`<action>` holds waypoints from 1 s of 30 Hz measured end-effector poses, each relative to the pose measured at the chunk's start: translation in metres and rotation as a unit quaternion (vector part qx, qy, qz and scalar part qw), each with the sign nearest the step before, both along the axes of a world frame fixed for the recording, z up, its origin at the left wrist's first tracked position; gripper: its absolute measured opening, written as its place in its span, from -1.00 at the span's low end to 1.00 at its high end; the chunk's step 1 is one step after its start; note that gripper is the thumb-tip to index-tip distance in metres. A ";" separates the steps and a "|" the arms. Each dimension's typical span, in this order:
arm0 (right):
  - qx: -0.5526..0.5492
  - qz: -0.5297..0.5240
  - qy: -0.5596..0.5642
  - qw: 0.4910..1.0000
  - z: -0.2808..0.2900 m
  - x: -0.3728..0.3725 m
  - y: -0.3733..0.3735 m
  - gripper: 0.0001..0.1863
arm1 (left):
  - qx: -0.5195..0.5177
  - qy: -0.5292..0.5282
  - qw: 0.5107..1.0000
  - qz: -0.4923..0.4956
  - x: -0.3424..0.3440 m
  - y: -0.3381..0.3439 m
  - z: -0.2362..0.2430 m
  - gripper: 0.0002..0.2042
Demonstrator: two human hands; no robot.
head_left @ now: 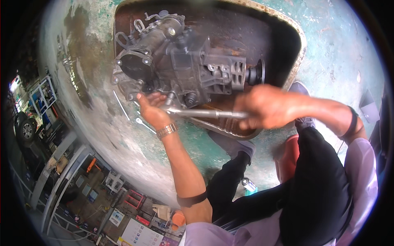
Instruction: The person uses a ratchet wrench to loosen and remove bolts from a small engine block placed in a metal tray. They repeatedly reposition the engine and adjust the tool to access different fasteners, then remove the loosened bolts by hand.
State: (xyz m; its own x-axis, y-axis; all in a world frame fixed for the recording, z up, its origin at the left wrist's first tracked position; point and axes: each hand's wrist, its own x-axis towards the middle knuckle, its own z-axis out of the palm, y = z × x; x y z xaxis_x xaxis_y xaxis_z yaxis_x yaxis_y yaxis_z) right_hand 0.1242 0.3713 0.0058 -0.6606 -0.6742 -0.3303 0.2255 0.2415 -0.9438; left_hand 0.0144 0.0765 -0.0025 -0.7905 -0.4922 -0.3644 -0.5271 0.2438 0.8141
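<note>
A grey cast-metal gearbox housing lies in a rusty oval metal tray on a worn green floor. My right hand grips the handle of a long silver ratchet wrench. The wrench head sits against the underside of the housing. My left hand, with a metal watch on its wrist, cups the wrench head from below, fingers touching the housing.
Two thin metal tools lie on the floor left of the tray. A red stool is under me, and a small bottle stands by my leg. Shelves and a parked car are at the far left.
</note>
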 end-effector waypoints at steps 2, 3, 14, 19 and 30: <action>-0.029 -0.128 0.043 0.990 0.016 -0.030 0.018 -0.68 | 0.009 0.039 0.999 0.010 0.003 0.007 0.001 -0.45; -0.055 -0.206 0.076 0.974 0.022 -0.046 0.019 -0.69 | 0.020 0.056 0.998 0.020 0.006 0.011 0.002 -0.45; -0.074 -0.325 0.184 0.925 -0.016 -0.007 -0.004 -0.81 | -0.010 0.073 0.997 0.005 0.003 0.009 0.001 -0.48; 0.011 -0.009 0.013 1.000 -0.046 0.057 -0.040 -0.71 | -0.061 0.015 0.996 -0.059 0.003 0.001 0.003 -0.44; 0.002 -0.051 0.034 0.998 0.007 -0.013 0.009 -0.74 | 0.005 0.005 1.000 0.027 0.003 0.008 0.007 -0.44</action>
